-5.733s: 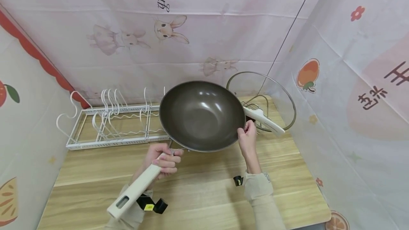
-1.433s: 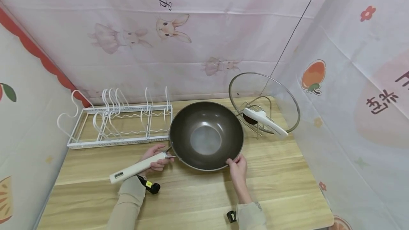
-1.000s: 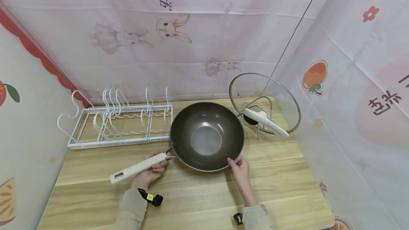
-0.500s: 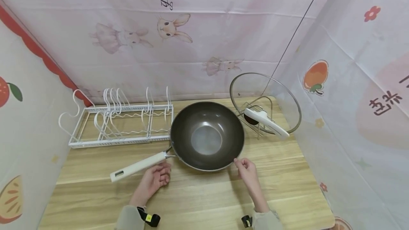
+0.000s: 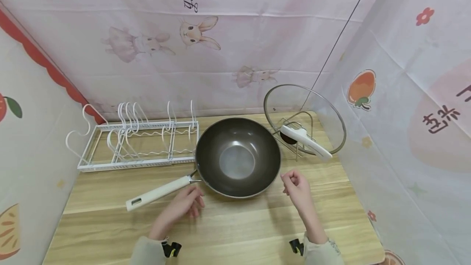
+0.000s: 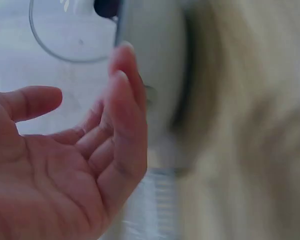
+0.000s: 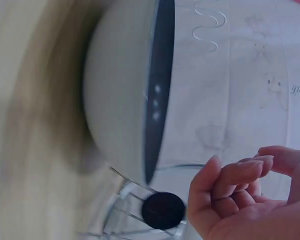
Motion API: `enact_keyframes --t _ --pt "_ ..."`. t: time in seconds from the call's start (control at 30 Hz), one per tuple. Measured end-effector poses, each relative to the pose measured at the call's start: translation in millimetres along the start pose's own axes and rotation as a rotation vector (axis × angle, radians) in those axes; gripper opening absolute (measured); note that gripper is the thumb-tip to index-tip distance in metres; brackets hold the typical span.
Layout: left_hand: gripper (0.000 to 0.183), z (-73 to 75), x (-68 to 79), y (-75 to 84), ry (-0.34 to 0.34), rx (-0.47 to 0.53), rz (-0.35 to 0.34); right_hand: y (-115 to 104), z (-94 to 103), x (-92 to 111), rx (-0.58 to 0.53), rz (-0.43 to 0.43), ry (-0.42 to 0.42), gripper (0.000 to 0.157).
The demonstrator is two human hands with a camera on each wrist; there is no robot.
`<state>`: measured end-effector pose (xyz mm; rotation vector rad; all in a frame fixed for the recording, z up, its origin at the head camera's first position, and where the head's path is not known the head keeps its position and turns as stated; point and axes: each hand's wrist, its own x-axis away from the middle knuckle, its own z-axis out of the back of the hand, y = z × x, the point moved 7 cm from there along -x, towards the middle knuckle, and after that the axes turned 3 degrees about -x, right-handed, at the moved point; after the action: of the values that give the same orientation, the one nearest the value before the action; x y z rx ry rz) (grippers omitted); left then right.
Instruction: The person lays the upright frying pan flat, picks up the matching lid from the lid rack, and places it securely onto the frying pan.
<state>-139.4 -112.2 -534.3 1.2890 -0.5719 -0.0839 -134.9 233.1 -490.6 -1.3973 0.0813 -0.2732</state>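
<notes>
A dark-lined wok (image 5: 237,158) rests on the wooden table, its cream handle (image 5: 160,192) pointing to the front left. My left hand (image 5: 184,205) hovers just below the handle, apart from it, fingers loosely bent and holding nothing. In the left wrist view the wok's pale outer wall (image 6: 157,65) shows beyond the left hand (image 6: 90,155). To the right of the wok's rim is my right hand (image 5: 297,187), loosely curled with nothing in it. The right wrist view shows a gap between the right hand (image 7: 240,192) and the wok (image 7: 115,90).
A white wire dish rack (image 5: 136,165) stands at the back left, close to the wok. At the back right a glass lid (image 5: 324,113) with a white handle (image 5: 307,140) leans in a wire stand (image 5: 297,155). Printed fabric walls (image 5: 228,44) enclose the wooden table (image 5: 235,236).
The wok was lowered from mid-air onto the table. Both hands have since let go of it; the left drew back below the handle, and the right moved away to the right.
</notes>
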Motion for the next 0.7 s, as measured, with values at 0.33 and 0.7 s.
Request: enact_keyframes --t 0.33,0.7 --pt "0.014 -5.8 -12.7 81.4 0.404 -0.567 -0.241 -53.3 38.0 -15.5 0.292 0.369 0.210 0.006" --pt "0.041 -49.3 -51.6 130.9 0.466 -0.668 -0.473 -85.0 60.4 -31.5 0.434 0.741 0.311 0.010"
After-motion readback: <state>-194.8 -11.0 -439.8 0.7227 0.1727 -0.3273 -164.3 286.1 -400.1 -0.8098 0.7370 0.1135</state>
